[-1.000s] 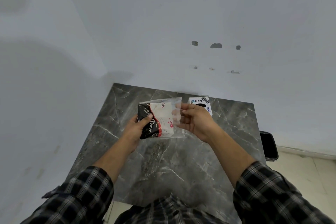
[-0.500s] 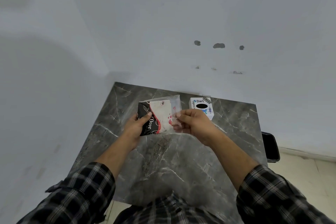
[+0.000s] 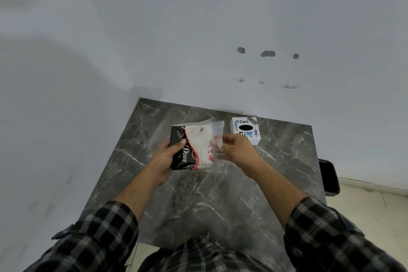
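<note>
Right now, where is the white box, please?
In the head view, the white box sits at the far edge of the table, just right of the clear bag, beyond the right hand.

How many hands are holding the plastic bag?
2. The left hand grips the plastic bag at its left side, over the Dove packet; the right hand pinches its right edge.

A clear plastic bag with a black-and-white folded packet inside is gripped by the left hand and pinched by the right hand above the grey marble bench; a white stickered box is seen beside it.
</note>
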